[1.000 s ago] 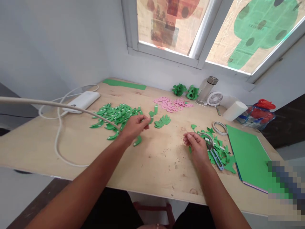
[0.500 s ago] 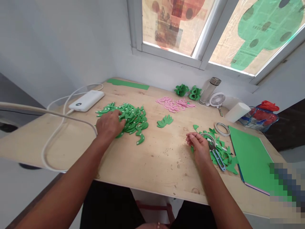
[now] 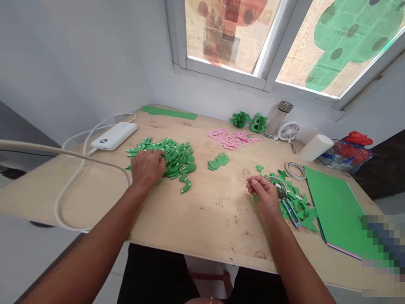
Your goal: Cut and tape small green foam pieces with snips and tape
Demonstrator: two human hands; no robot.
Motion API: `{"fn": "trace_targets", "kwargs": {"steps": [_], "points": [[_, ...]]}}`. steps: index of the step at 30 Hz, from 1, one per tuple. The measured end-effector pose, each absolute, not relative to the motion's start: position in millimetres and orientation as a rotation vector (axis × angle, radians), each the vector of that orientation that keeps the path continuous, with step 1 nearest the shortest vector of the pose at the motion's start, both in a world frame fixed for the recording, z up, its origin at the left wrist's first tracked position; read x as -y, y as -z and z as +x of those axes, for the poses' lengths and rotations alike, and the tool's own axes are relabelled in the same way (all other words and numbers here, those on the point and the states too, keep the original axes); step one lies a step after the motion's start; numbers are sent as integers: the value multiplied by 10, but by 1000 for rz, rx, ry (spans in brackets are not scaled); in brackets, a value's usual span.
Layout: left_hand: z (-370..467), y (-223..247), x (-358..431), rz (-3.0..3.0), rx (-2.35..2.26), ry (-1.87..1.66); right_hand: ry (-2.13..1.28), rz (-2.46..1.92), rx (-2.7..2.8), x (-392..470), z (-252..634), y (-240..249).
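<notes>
The left hand (image 3: pixel 147 166) is resting palm-down on the left side of the pile of green paper pieces (image 3: pixel 179 154), left of the frame's centre. Its fingers are curling down into the pile; whether they are pinching a piece cannot be told. The right hand (image 3: pixel 265 194) is lying right of centre, beside the green scraps (image 3: pixel 299 204). Its fingers are curling inward with the thumb near the forefinger; whether the tips are meeting or holding anything cannot be told.

The step in hand is apparently selecting from the pile. Good handling is probably calling for lifting one piece by its edge, since overlapping pieces with small white patches may be catching on one another. Light pressure is likely keeping the curved paper from creasing.

Bare wood on the table (image 3: pixel 202 228) is giving the widest working room between the hands, reaching the front edge at lower centre. Toward upper centre, the small green stack (image 3: pixel 218 161) and pink cutouts (image 3: pixel 232 139) are limiting reach. At right, the scissors (image 3: pixel 291 211) are lying on the scraps, near the right wrist. At left, the pale cord (image 3: pixel 31 146) is running toward the left wrist and could be snagging during a sideways sweep.
</notes>
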State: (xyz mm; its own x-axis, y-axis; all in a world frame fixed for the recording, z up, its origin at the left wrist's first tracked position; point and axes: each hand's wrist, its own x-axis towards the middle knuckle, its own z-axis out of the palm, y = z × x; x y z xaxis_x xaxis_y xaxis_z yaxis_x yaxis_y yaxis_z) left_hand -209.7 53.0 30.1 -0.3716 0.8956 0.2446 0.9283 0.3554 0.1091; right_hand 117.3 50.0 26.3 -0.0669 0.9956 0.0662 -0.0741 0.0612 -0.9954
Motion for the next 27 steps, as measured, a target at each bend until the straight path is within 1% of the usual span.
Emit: {"fn": "trace_targets", "kwargs": {"steps": [4, 12, 16, 22, 27], "points": [[-2099, -326, -568, -1678, 2533, 484, -1242, -1089, 1251, -488, 1159, -286], [-2195, -378, -660, -1638, 2707, 585, -1229, -1120, 1277, -487, 1128, -317], [-2197, -360, -687, -1670, 2706, 526, -1207, -1124, 1272, -507, 1134, -289], [-2109, -212, -678, -1632, 2493, 371, -1205, -1121, 1275, -516, 1141, -265], [-2082, -186, -655, -1695, 2418, 318, -1211, -1117, 1266, -505, 1131, -283]]}}
